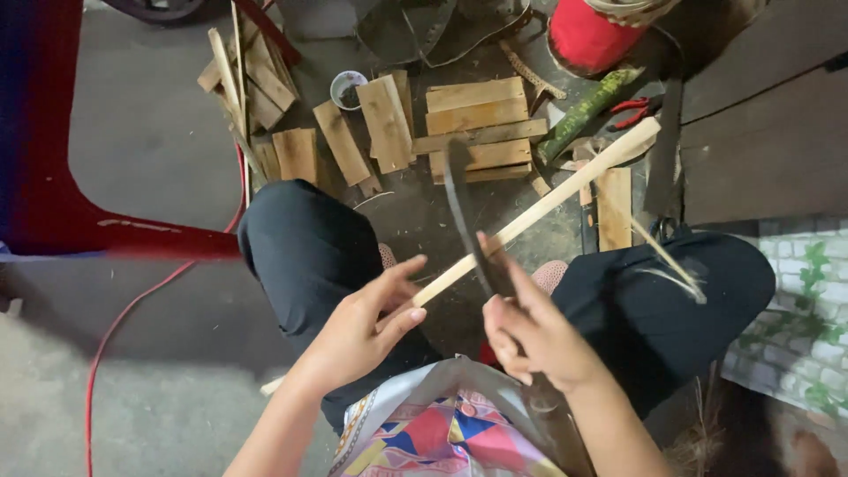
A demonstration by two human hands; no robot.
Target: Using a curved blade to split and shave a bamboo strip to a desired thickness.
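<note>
Head view, looking down at lap. Left hand (367,322), lower centre, fingers closed around a long pale bamboo strip (539,205) that runs diagonally up to the upper right of frame; its near end pokes out below the wrist. Right hand (530,340), just right of centre, clamped on the handle of a dark curved knife (459,199); blade rises toward frame centre and crosses the strip btw the two hands. Knees in dark trousers either side.

Upper centre: stack of cut wood slats (477,128) on the floor, small cup (347,87), red pliers (638,109) upper right. Red cable (132,305) curves down the left side.

Risk, as I judge it: blade edge sits v. close to the left fingers, so a slip along the strip could cut them; blade blurred, exact contact unclear. Strip could also split off-line if the blade twists.
</note>
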